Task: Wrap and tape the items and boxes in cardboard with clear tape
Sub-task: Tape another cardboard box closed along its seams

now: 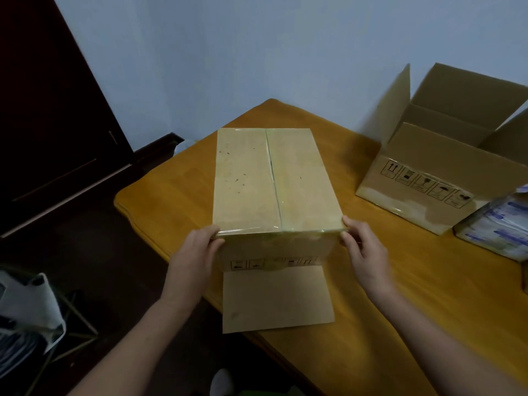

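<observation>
A closed cardboard box point(274, 181) stands on the wooden table point(400, 281), its top seam covered with clear tape and its printed symbols upside down on the near side. My left hand point(197, 255) holds its near left corner, thumb on the top edge. My right hand point(365, 252) holds its near right corner, thumb on the top edge and fingers down the side. A loose flat cardboard sheet point(277, 298) lies under the box's near edge and sticks out past the table's front edge.
An open cardboard box point(428, 172) with raised flats stands at the right. White and blue packs point(497, 227) lie beside it at the far right. A dark wooden door point(51, 110) is at the left. A folding stand with cloth point(34, 310) sits on the floor, lower left.
</observation>
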